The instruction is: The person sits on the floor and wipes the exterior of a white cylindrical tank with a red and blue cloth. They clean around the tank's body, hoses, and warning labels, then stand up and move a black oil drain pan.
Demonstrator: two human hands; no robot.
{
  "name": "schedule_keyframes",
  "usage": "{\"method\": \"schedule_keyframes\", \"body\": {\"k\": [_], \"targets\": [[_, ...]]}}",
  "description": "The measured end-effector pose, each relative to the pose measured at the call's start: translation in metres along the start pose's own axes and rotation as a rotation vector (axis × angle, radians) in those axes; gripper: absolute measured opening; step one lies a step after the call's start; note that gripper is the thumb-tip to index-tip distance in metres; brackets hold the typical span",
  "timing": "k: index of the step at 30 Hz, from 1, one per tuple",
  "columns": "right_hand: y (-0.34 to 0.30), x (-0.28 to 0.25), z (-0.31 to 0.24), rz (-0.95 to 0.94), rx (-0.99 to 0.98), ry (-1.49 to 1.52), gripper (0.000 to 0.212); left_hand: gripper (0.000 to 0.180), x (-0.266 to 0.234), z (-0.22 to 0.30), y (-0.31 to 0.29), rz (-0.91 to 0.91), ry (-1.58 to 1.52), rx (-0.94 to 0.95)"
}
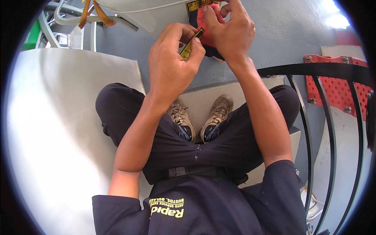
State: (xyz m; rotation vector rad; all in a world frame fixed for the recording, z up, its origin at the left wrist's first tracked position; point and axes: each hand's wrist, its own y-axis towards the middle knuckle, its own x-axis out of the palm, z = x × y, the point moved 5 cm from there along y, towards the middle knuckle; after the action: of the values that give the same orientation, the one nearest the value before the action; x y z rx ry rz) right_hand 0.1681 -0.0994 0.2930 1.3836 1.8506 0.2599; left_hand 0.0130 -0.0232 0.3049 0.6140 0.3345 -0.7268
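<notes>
My left hand (172, 60) pinches a narrow yellow-and-black strip (192, 44) between thumb and fingers, its upper end sticking out past the thumb. Just to its right, my right hand (233, 37) has its fingers closed on a coral-red cloth (204, 24). Dark material shows along the cloth's left side and below it; I cannot tell whether it is part of the cloth. Behind the fingers, a yellow-and-black label (197, 5) is partly hidden on or beside a white rounded body (150, 17) at the top.
My knees are bent, with both shoes (222, 109) on a beige step (243, 88). A pale smooth surface (47, 129) lies at left. Black curved railing (321, 69) and a red perforated panel (333, 86) stand at right. Metal tubing (74, 18) with orange straps (102, 15) is at upper left.
</notes>
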Motion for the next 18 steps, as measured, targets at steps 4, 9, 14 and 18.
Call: {"method": "schedule_keyframes", "body": {"k": [4,9,14,18], "targets": [[0.009,-0.002,0.006,-0.035,0.215,0.112,0.038,0.014,-0.001,0.002,0.002,0.006,0.005,-0.018],[0.005,0.003,0.02,-0.06,0.355,0.554,0.043,0.013,0.002,0.004,-0.004,0.007,-0.007,-0.024],[-0.001,0.0,0.014,-0.032,0.284,0.358,0.044,0.014,0.004,0.003,-0.006,0.002,-0.006,-0.015],[-0.004,0.0,0.013,-0.032,0.299,0.363,0.044,0.014,0.005,0.004,-0.007,-0.004,-0.015,-0.024]]}}
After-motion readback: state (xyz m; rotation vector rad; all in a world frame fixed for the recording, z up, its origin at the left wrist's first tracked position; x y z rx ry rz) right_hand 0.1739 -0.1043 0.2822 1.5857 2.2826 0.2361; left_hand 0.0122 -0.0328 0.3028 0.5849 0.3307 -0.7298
